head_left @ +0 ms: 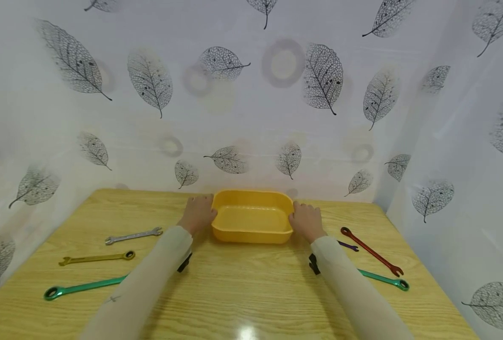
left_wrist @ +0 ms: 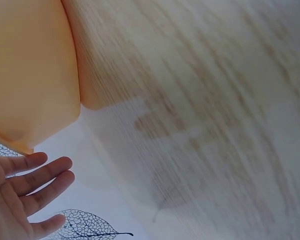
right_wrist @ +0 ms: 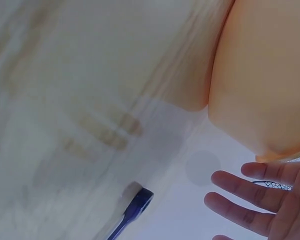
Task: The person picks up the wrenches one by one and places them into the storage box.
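A yellow plastic basin (head_left: 251, 237) stands at the far middle of the wooden table, its inside bare. My left hand (head_left: 198, 213) holds its left rim, the thumb over the edge. On the opposite side my right hand (head_left: 307, 221) holds the right rim in the same way. In the left wrist view, the left fingers (left_wrist: 42, 177) spread out under the rim, the index finger right against it. The right wrist view shows the right fingers (right_wrist: 245, 190) spread below the rim, beside the basin's outer wall (right_wrist: 260, 80). Both thumbs are hidden in the wrist views.
Left of my arms lie a silver wrench (head_left: 133, 236), a gold wrench (head_left: 96, 258) and a green wrench (head_left: 86, 286). To the right are a red wrench (head_left: 371, 250), another green wrench (head_left: 383, 278) and a small purple wrench (head_left: 348, 246), partly hidden. A leaf-patterned curtain (head_left: 251, 118) hangs behind the table.
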`<state>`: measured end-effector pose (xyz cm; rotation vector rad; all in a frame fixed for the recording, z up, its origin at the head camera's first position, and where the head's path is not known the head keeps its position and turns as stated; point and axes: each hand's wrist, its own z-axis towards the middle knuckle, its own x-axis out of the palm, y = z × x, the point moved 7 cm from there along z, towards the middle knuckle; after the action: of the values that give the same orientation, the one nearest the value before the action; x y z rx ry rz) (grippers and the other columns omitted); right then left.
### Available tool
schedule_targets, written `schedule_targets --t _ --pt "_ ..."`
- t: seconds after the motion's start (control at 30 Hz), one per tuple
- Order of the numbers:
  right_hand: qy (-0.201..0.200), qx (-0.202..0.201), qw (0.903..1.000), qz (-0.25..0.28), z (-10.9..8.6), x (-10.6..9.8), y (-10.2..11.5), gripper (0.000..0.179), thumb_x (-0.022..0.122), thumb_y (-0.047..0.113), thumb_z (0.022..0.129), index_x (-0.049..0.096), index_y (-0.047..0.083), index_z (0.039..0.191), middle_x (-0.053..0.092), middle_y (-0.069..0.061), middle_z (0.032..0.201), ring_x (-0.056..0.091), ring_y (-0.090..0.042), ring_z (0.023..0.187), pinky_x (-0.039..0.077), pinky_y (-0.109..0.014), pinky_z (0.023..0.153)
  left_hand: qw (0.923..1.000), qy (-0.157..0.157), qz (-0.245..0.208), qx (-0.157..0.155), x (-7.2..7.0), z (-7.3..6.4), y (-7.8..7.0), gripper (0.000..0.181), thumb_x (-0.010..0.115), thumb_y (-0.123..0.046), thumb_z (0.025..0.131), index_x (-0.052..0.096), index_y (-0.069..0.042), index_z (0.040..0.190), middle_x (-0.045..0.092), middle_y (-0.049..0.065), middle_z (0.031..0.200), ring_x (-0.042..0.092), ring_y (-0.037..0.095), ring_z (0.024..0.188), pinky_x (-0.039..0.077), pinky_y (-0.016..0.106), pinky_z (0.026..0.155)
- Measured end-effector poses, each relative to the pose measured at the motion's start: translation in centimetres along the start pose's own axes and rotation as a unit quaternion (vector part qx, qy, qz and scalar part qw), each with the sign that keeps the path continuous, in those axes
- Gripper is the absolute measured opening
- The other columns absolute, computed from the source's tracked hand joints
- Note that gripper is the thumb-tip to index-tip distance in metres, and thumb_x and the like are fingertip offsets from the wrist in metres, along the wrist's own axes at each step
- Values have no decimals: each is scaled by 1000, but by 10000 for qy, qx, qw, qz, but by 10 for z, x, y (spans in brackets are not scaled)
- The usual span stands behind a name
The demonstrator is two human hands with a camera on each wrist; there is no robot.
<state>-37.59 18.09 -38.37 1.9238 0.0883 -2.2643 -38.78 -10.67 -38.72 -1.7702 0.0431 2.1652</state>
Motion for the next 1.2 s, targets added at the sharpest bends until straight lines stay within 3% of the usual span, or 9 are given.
schedule_targets --t 0.37,0.83,1.2 --pt "-18 -43 10000 -13 -10 2 2 33 45 22 93 55 1 117 64 -19 96 60 -38 87 45 -55 79 9996 254 120 25 -1 -14 -4 39 51 -20 88 52 4 119 65 22 99 61 38 92 41 54 91" --pt "-18 -6 10000 61 -20 3 5 33 43 23 93 54 2 117 64 -17 91 61 -33 81 45 -52 76 9997 197 157 60 -1 -24 -4 36 51 -20 86 53 3 115 66 20 94 61 37 86 42 53 88" --pt "152 143 9997 87 -29 3 4 38 43 23 93 51 1 123 64 -18 99 61 -34 88 45 -52 80 9993 294 199 83 -1 -29 -6 38 52 -20 87 52 4 116 65 20 94 61 37 87 42 53 89"
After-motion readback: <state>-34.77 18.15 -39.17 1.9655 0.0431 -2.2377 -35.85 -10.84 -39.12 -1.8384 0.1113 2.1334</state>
